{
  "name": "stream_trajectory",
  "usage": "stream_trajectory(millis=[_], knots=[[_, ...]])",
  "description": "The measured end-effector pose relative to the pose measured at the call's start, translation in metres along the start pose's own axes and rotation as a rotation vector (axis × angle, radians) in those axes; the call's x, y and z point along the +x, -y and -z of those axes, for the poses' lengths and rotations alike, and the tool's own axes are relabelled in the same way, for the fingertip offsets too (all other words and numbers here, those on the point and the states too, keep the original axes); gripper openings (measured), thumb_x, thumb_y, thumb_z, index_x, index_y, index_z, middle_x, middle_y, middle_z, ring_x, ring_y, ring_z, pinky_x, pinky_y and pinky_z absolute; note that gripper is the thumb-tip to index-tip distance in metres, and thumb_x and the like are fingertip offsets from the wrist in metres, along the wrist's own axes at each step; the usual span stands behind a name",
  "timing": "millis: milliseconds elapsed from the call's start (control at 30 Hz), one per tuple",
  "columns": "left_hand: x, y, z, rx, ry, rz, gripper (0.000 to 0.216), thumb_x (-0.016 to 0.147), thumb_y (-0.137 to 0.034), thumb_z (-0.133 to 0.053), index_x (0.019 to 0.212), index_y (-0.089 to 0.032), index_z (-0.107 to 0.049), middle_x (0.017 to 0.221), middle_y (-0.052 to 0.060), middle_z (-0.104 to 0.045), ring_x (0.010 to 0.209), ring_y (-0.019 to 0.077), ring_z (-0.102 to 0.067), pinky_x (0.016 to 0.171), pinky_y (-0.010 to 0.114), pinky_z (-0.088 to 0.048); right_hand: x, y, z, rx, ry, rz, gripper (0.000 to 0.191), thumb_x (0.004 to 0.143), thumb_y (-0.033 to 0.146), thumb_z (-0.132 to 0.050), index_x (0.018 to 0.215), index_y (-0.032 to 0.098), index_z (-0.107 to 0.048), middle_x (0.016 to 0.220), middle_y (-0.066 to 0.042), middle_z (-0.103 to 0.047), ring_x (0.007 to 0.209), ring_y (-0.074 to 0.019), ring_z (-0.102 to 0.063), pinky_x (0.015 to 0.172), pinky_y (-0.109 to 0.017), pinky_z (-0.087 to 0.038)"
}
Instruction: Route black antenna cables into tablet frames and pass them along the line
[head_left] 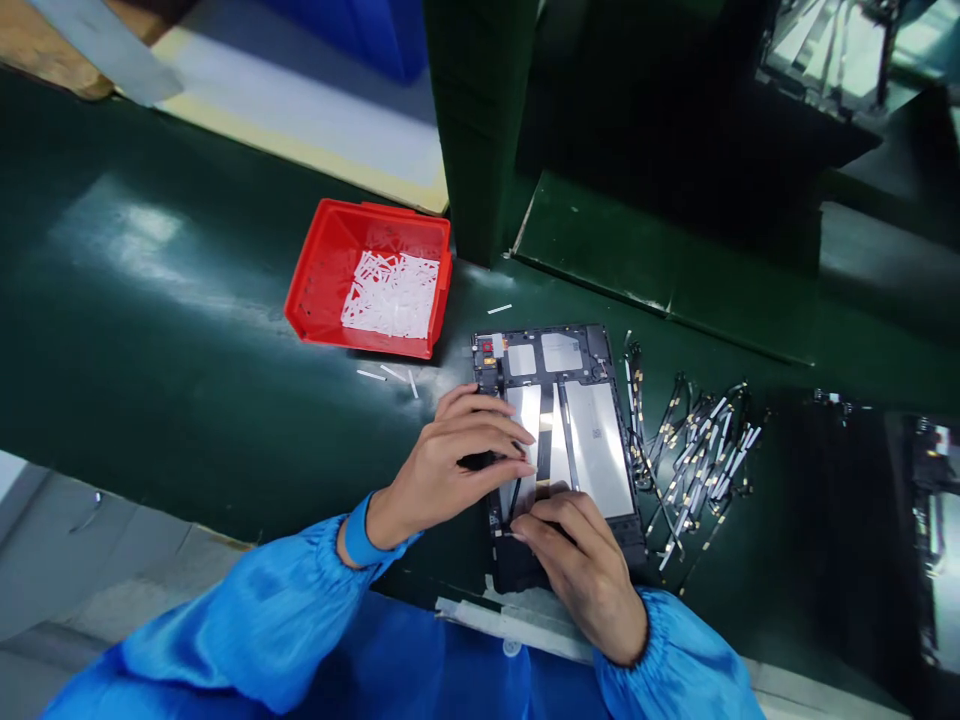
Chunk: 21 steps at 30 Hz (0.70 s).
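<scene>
Beneath the left hand [466,450] and right hand [585,565], their hold unclear, a black rectangular silver-panelled device [600,440] points lengthwise away, angled slightly left.

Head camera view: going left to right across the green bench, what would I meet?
Red bin of white strips → opened flat device → pile of thin dark cables → another device, cut off by the right edge.

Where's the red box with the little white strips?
In the head view, the red bin sits left of centre on the green table, up and left of the opened tablet, near the dark green post's foot.
</scene>
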<state>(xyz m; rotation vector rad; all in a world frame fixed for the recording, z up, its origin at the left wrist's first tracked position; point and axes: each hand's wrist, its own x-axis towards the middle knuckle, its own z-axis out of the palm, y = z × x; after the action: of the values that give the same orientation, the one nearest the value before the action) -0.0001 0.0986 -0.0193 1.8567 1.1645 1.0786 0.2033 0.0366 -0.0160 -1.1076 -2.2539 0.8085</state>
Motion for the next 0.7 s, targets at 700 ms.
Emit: stream_trajectory(millis=[700], knots=[[0.019,0.014,-0.004,0.099,0.162,0.045,0.005,0.083,-0.028,-0.072,0.080,-0.026,-0.068,0.088,-0.006,-0.076,0.102,0.0168,-0.067,0.108,0.038,-0.027,-0.001,0.003,0.001,0.016,0.040,-0.032,0.020,0.091,0.007,-0.058,0.108,0.016,-0.063,0.098,-0.007,-0.064,0.097,-0.0190,-0.057,0.086,-0.035,-0.052]])
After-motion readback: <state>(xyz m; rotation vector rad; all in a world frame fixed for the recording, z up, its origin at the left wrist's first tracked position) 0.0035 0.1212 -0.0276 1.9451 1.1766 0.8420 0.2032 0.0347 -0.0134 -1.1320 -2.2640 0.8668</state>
